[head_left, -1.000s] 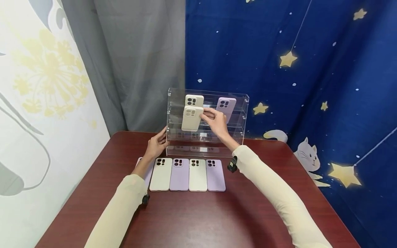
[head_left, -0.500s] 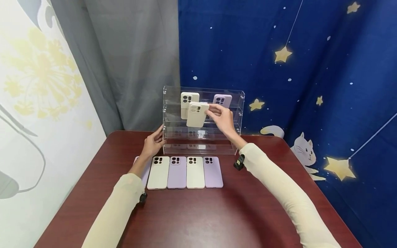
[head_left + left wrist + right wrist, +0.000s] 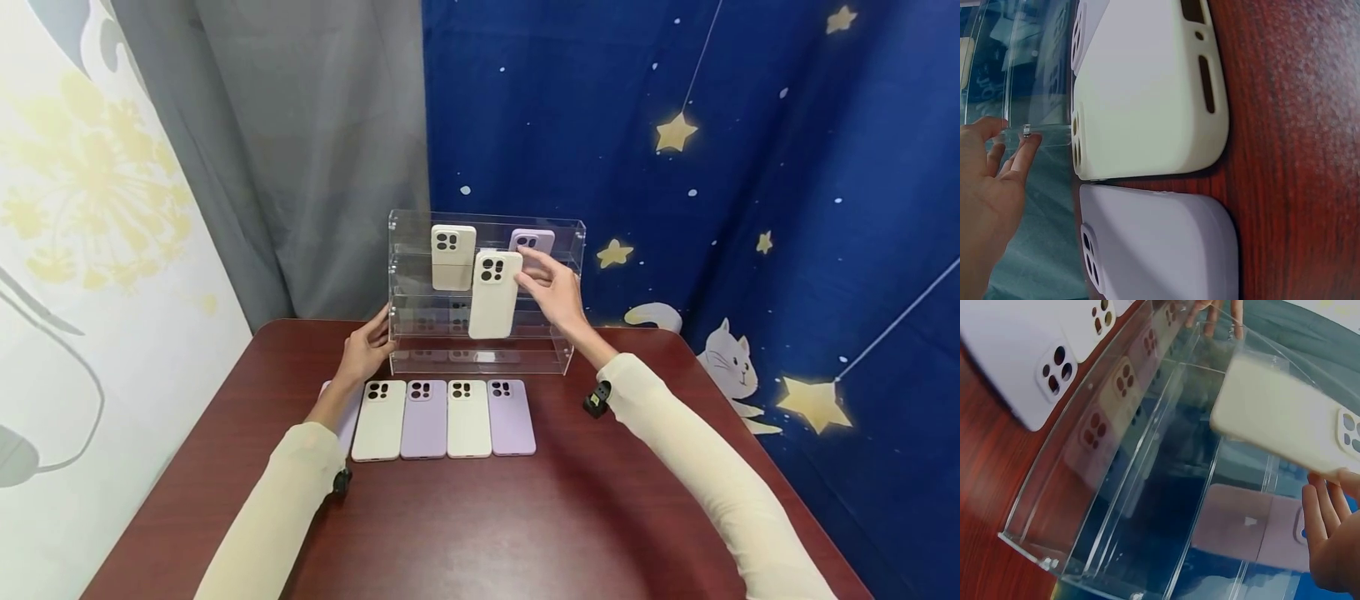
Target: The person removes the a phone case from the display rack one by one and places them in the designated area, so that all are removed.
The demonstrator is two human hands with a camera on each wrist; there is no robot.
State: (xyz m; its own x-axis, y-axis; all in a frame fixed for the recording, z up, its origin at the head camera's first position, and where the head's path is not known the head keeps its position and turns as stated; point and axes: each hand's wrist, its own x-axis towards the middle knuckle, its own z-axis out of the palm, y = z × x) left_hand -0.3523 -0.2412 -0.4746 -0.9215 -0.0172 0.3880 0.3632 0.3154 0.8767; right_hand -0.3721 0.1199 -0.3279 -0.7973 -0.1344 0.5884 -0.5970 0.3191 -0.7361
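My right hand pinches a cream phone case by its right edge, camera holes upward, in front of the clear acrylic tiered stand. In the right wrist view the held case overlaps the shelves, tilted. My left hand grips the stand's left side; in the left wrist view, thumb and fingers lie about the panel edge. Upright on the upper part of the stand are another cream case and a lavender case, the latter partly hidden behind my right hand.
Before the stand, a row of cream and lavender cases lies flat on the dark red table. The leftmost lavender case is partly behind my left forearm. Grey and blue curtains hang behind.
The cream case in my right hand has moved right and come lower, off the front of the shelved cream case. My left hand stays at the stand's side; the head view has shifted slightly.
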